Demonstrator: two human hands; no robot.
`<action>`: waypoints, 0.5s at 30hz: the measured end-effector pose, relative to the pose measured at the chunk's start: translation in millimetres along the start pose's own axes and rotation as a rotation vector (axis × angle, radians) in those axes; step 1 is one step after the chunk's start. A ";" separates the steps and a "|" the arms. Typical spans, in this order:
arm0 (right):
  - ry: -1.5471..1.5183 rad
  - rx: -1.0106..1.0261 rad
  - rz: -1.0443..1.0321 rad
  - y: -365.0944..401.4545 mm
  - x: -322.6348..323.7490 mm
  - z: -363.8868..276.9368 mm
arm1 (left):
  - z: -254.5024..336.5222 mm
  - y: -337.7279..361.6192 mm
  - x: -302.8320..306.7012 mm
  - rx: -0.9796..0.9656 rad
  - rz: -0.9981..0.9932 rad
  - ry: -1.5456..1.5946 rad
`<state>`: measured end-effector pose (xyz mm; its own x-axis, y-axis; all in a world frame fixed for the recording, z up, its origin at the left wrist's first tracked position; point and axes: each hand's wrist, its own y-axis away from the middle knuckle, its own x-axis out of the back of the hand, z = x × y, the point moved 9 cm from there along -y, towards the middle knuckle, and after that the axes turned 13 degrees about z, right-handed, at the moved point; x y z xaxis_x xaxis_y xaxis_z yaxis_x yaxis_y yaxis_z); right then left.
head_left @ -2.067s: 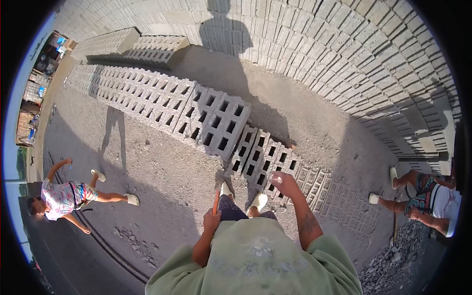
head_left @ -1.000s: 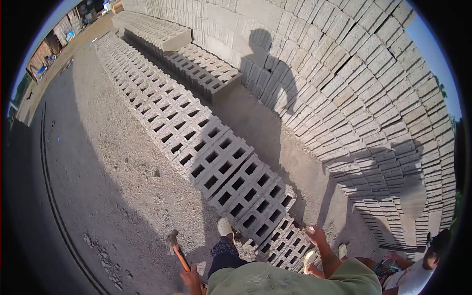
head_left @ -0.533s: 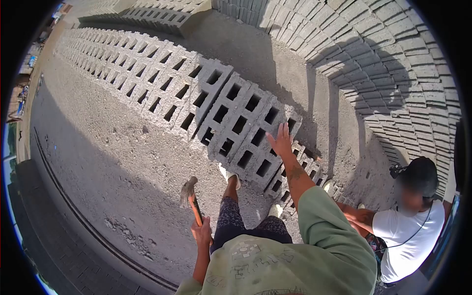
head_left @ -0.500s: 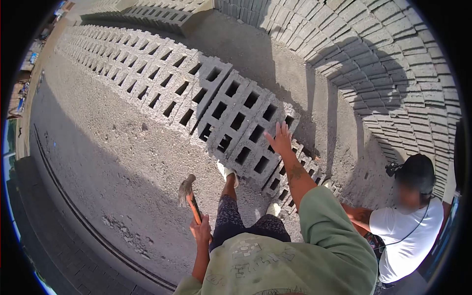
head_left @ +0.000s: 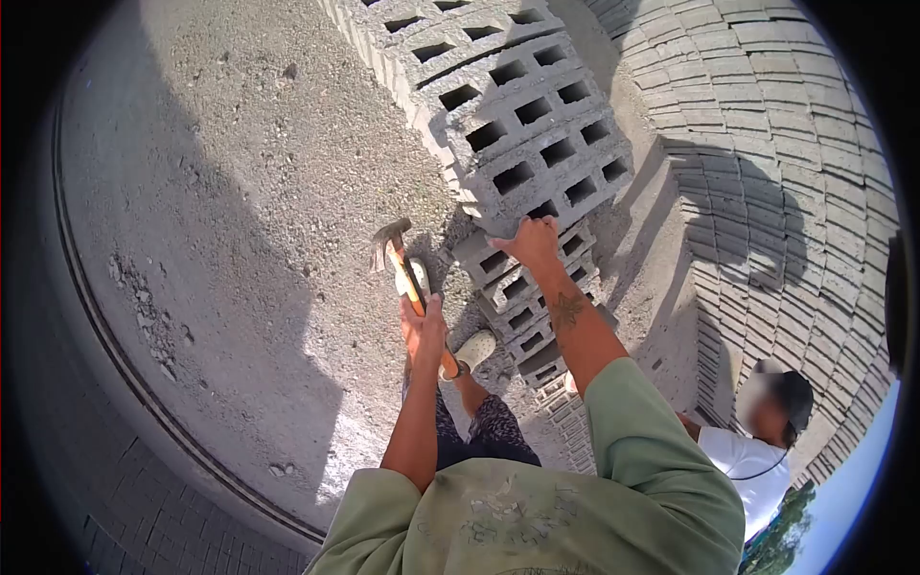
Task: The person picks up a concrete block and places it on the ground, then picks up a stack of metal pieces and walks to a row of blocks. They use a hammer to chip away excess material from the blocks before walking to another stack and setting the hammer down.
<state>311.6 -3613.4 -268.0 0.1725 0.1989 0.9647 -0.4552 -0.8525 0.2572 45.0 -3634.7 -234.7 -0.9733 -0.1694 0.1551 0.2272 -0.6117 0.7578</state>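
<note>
My left hand [head_left: 425, 326] is closed around the orange and black handle of a claw hammer [head_left: 393, 232], its metal head up and pointing away from me. The hammer is above the gravelly ground, beside my shoe. At the near end of a row of grey hollow concrete blocks [head_left: 522, 153], my right hand [head_left: 532, 244] grips the end block. Its fingers curl at a hole and the thumb stretches left along the near side; the fingertips are partly hidden. Just below that hand lies a lower row of hollow blocks [head_left: 517, 292].
Stacked blocks form a tall wall [head_left: 738, 105] on the right. A co-worker in a white shirt [head_left: 752, 470] and dark cap is at the lower right. Gravelly ground [head_left: 287, 172] spreads to the left, with loose rubble [head_left: 153, 326] and a dark curved edge line. My shoes [head_left: 476, 347] stand beside the blocks.
My right hand has gone from outspread above the blocks to gripping the end one. My view has shifted toward the row's near end. The hammer has come closer to the blocks, still in my left hand.
</note>
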 end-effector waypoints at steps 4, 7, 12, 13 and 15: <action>-0.012 -0.105 0.073 -5.9 -33.1 12.5 | -70.3 -20.5 -21.7 0.165 -0.228 0.118; -0.052 -0.058 0.242 -0.7 -14.9 15.4 | -99.3 -23.3 -22.8 0.189 -0.316 0.042; -0.128 -0.053 0.181 26.0 -7.8 41.5 | -129.8 -46.1 4.9 0.185 -0.152 -0.038; -0.099 -0.065 0.161 43.3 -4.5 49.8 | -130.7 -43.1 12.4 0.271 -0.100 0.108; -0.089 0.049 0.142 54.8 7.3 34.1 | -117.1 -47.7 23.7 0.174 -0.051 0.099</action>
<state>317.7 -3675.1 -248.8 0.1874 0.0326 0.9817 -0.4374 -0.8921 0.1131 15.0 -3700.0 -341.3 -0.9733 -0.2222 0.0569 0.1601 -0.4805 0.8622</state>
